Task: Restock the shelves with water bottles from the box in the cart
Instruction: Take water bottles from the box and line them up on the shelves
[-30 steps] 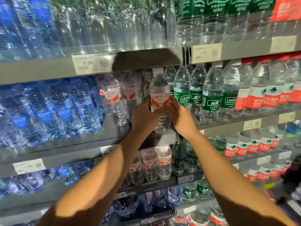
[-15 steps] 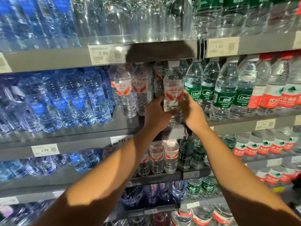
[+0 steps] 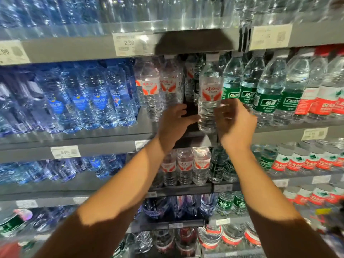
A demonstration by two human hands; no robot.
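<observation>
Two bare forearms rise from the lower edge of the view toward a stocked shelving unit. Left hand (image 3: 176, 122): raised at the front of the second shelf, fingers loosely spread and only partly curled, reaching toward the lower body of the water bottle (image 3: 210, 94); whether the fingertips touch it cannot be told, and the hand holds nothing. Right hand (image 3: 235, 122): just right of the same bottle, fingers relaxed and a little apart, tips at or beside the bottle's lower right side, not wrapped round it. Water bottle: clear plastic, white cap, white label with red wing mark, upright at the front edge of the second shelf (image 3: 111, 135), its cap just under the shelf above. Left of it, a dark gap, then two matching red-winged bottles (image 3: 158, 86) upright in a row. Right of it, touching or nearly so, green-labelled bottles (image 3: 260, 94), then red-labelled bottles (image 3: 320, 101) toward the right edge. Far left on the same shelf, blue-tinted bottles (image 3: 89, 97) in dense rows. Upper shelf: large clear bottles (image 3: 167, 13), with a price tag (image 3: 132, 44) reading 2.99 on its front rail. Lower shelves: further red-winged, green, red and blue stock, blurred toward the bottom.
</observation>
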